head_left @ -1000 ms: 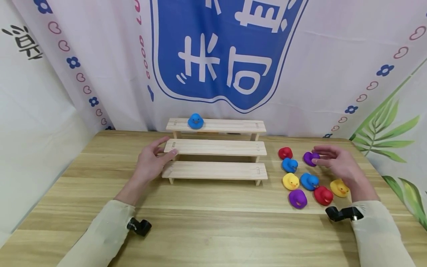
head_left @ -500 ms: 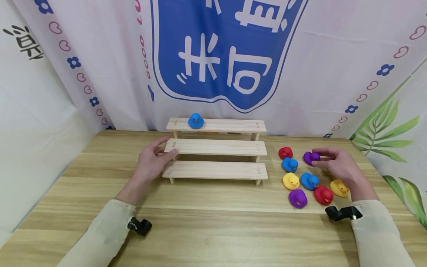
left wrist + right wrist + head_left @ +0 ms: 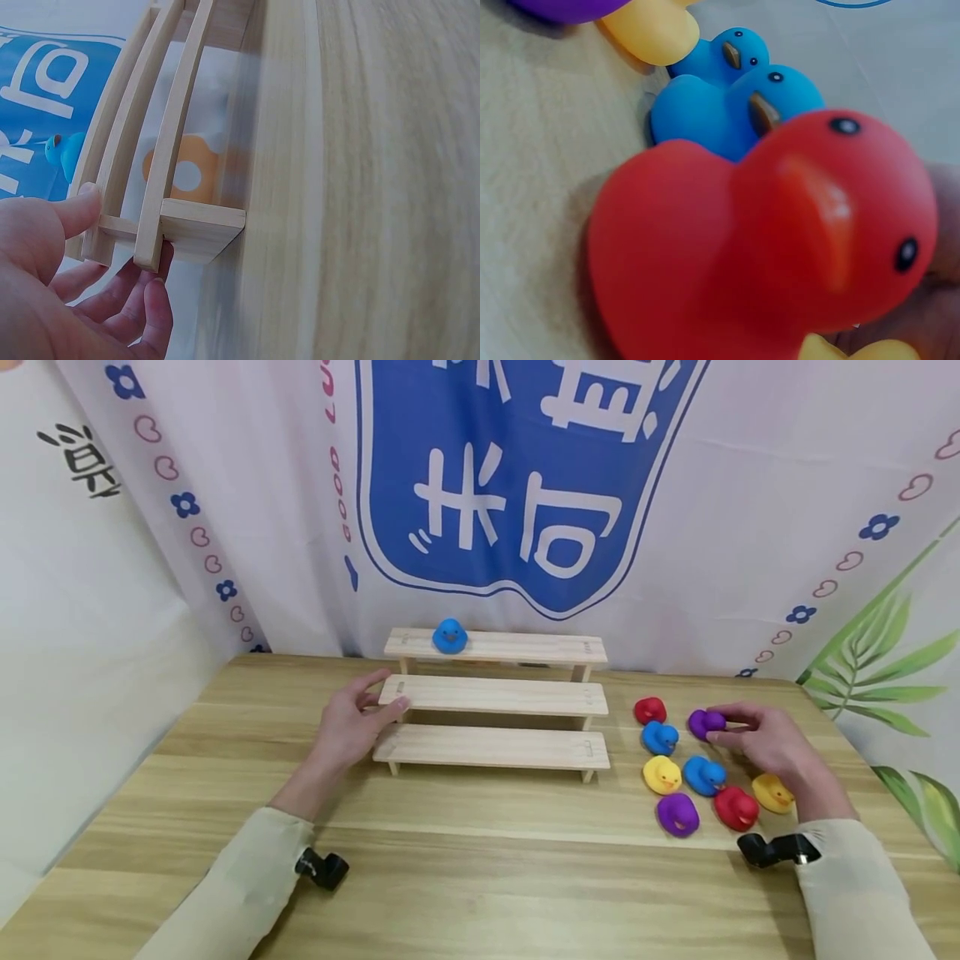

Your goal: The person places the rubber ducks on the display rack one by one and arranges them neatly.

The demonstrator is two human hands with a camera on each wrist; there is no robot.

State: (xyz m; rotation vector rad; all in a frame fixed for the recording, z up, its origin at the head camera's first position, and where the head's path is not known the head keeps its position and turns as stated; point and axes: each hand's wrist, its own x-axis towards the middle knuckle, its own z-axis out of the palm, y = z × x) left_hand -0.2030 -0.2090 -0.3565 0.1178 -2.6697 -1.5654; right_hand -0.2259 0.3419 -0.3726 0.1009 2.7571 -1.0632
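Behind a wood-grain tabletop (image 3: pixel 480 885) hangs a white cloth (image 3: pixel 750 493) printed with a blue shield. At nine o'clock on a pale wooden three-tier rack (image 3: pixel 495 695), the left hand (image 3: pixel 352 722) grips the end, thumb on the middle board and fingers curled round the side. Toward eleven o'clock on the rack, a blue rubber duck (image 3: pixel 450 637) sits upright on the top board. Between the rack's three and four o'clock come a red rubber duck (image 3: pixel 649 711), a second blue duck (image 3: pixel 660 738), a yellow rubber duck (image 3: pixel 662 775), a purple rubber duck (image 3: pixel 678 815) and a third blue duck (image 3: pixel 705 776). At three o'clock, a second purple duck (image 3: pixel 705 724) is pinched between thumb and fingers of the right hand (image 3: pixel 771 739); whether it is lifted, I cannot tell. Toward four o'clock lie a second red duck (image 3: pixel 736 808) and, rightmost, a second yellow duck (image 3: pixel 773 793).
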